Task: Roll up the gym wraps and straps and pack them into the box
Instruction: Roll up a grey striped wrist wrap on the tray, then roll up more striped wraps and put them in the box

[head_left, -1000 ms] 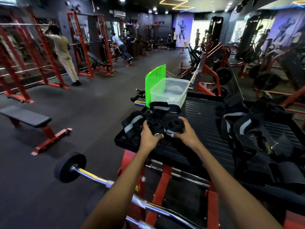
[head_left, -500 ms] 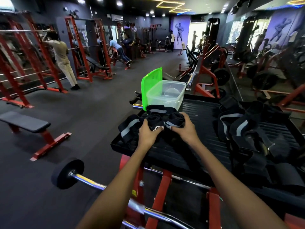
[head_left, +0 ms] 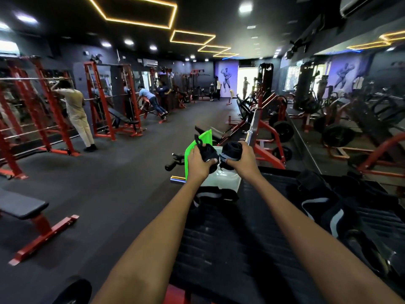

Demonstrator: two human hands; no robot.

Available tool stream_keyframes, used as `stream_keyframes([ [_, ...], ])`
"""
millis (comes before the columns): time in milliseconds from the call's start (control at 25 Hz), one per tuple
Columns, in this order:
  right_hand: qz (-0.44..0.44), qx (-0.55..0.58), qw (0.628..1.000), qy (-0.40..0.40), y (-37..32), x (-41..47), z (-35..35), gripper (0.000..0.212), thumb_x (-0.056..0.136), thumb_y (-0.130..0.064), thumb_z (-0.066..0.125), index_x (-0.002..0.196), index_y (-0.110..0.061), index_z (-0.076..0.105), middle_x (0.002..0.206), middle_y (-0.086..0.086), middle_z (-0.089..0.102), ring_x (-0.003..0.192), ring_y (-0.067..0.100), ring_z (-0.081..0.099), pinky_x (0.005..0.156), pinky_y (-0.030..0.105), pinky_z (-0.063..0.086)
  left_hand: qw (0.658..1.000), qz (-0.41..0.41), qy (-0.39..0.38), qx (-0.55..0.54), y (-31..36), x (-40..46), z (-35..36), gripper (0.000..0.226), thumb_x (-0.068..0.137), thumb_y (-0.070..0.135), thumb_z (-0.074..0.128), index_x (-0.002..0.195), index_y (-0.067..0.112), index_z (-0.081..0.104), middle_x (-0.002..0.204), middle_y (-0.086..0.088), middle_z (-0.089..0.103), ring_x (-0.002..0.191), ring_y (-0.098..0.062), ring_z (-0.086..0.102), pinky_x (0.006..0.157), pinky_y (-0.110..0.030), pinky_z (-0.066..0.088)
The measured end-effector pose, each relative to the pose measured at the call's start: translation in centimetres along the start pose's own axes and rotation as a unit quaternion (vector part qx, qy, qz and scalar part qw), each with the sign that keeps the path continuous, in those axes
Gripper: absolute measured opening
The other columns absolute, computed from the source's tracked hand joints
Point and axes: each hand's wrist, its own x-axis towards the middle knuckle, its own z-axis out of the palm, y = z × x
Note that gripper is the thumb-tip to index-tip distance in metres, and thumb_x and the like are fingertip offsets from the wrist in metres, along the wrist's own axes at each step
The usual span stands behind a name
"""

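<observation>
Dark gym floor (head_left: 122,183); red racks (head_left: 109,102) left of it, hexagon ceiling lights (head_left: 140,9) above, mirrors right

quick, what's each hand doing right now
Left hand: gripping a rolled black wrap.
Right hand: gripping a rolled black and grey wrap.

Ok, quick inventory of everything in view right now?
rolled wraps: two, black, one in each hand, above the box
box: one, clear, on the platform's far edge
lid: one, green, upright at the box's left
loose wraps: several, black and grey, on the platform, right and near the box
platform: one, black, ribbed
bench: one, black and red, left
people: several, far left and back
left hand: grips a roll
right hand: grips a roll
</observation>
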Motion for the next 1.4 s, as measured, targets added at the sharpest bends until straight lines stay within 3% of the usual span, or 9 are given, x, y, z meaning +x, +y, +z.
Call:
stream_keyframes([
  [160,0.029,-0.068,0.997,-0.036,3.5,3.5,2.4,0.057,0.06,-0.038,0.082,0.099,-0.009,0.054,0.1,0.009,0.056,0.088,0.019,0.056,0.066,0.019,0.038,0.999,0.018,-0.024,0.038,-1.3,4.1,2.4,0.065,0.064,0.012,0.079,0.121,0.006,0.048,0.112,-0.017,0.06,0.107,-0.034,0.055,0.089,-0.037,0.045],
  [320,0.057,-0.126,0.987,-0.085,5.7,4.7,2.9,0.053,0.067,-0.016,0.081,0.106,0.001,0.049,0.103,0.011,0.055,0.092,0.022,0.053,0.066,0.019,0.032,0.979,0.008,-0.126,0.159,-3.5,7.1,4.7,0.072,0.069,0.011,0.074,0.133,0.009,0.043,0.122,-0.021,0.052,0.113,-0.035,0.051,0.093,-0.036,0.042],
  [440,0.064,-0.238,0.954,-0.171,7.2,5.0,3.9,0.052,0.071,-0.025,0.077,0.112,-0.006,0.051,0.116,0.015,0.061,0.106,0.032,0.057,0.081,0.032,0.045,0.924,-0.003,-0.222,0.311,-5.8,8.5,5.8,0.048,0.074,0.013,0.069,0.118,0.002,0.054,0.119,-0.023,0.057,0.109,-0.037,0.056,0.087,-0.037,0.046],
  [640,0.04,-0.367,0.894,-0.256,6.3,6.1,5.0,0.046,0.087,-0.034,0.057,0.131,-0.025,0.048,0.138,0.005,0.05,0.128,0.026,0.045,0.1,0.038,0.036,0.818,-0.034,-0.358,0.449,-6.2,9.5,6.5,0.037,0.085,0.02,0.057,0.12,0.009,0.058,0.127,-0.014,0.058,0.113,-0.03,0.056,0.092,-0.034,0.045],
  [960,0.063,-0.384,0.856,-0.341,5.0,7.2,6.6,0.034,0.091,-0.02,0.057,0.122,-0.008,0.06,0.123,0.014,0.061,0.099,0.026,0.057,0.091,0.031,0.044,0.735,-0.048,-0.445,0.51,-4.7,9.8,5.9,0.038,0.094,0.017,0.046,0.13,0.007,0.054,0.134,-0.013,0.053,0.113,-0.029,0.054,0.096,-0.036,0.043],
  [1080,0.067,-0.369,0.86,-0.345,5.2,7.0,6.9,0.036,0.093,-0.027,0.054,0.123,-0.008,0.059,0.122,0.01,0.062,0.104,0.027,0.057,0.092,0.033,0.043,0.756,-0.063,-0.427,0.492,-5.3,9.6,6.6,0.035,0.092,0.018,0.046,0.12,0.004,0.06,0.128,-0.016,0.057,0.094,-0.024,0.052,0.096,-0.038,0.043],
  [1200,0.065,-0.369,0.873,-0.312,5.6,6.4,7.4,0.03,0.093,-0.013,0.05,0.12,-0.003,0.059,0.121,0.017,0.062,0.105,0.029,0.058,0.088,0.034,0.043,0.788,-0.077,-0.422,0.442,-8.5,10.4,9.4,0.056,0.074,0.039,0.041,0.119,0.011,0.059,0.133,-0.013,0.055,0.114,-0.028,0.054,0.105,-0.043,0.038],
  [1280,0.064,-0.362,0.881,-0.297,5.8,6.3,7.6,0.03,0.091,-0.01,0.05,0.118,-0.001,0.058,0.124,0.019,0.06,0.113,0.031,0.057,0.09,0.034,0.042,0.834,-0.101,-0.37,0.396,-8.3,8.6,8.9,0.067,0.074,0.05,0.033,0.129,0.017,0.053,0.141,-0.012,0.048,0.126,-0.032,0.047,0.109,-0.046,0.032],
  [1400,0.072,-0.279,0.929,-0.23,5.9,5.9,7.2,0.038,0.089,-0.017,0.06,0.124,-0.002,0.056,0.128,0.02,0.057,0.12,0.032,0.051,0.094,0.032,0.039,0.903,-0.073,-0.249,0.344,-5.6,5.9,6.7,0.048,0.092,0.039,0.039,0.126,0.009,0.054,0.134,-0.018,0.052,0.122,-0.035,0.048,0.102,-0.043,0.039],
])
